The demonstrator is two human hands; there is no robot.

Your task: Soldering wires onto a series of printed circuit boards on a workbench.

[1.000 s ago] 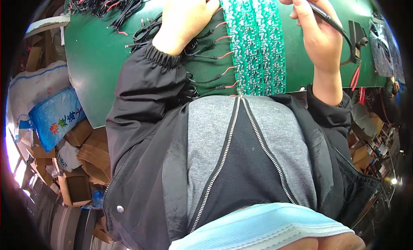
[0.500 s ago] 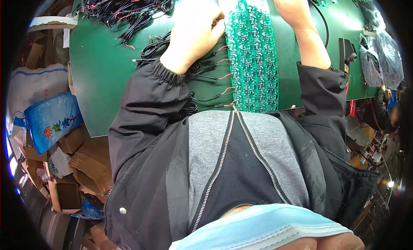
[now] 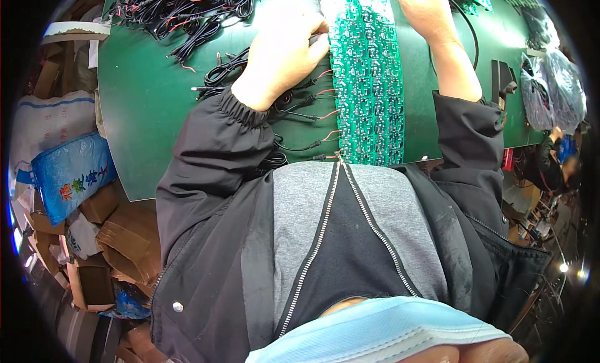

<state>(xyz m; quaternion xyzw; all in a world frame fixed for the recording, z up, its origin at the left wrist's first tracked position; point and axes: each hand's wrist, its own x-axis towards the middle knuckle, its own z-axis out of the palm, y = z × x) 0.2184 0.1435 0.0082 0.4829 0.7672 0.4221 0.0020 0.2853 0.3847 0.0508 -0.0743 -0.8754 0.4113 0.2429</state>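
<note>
The green circuit panel [image 3: 369, 82] looks thin, stiff, light and fragile; best held by its edges; left hand [image 3: 281, 50] presses flat at its left edge, gripping nothing visible; right hand [image 3: 428, 10], at its far right, closes on a black cable [image 3: 470, 32].

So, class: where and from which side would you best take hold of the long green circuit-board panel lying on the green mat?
Probably the long green circuit-board panel by its bare right long edge, from the right: red and black wires crowd its left edge.
</note>
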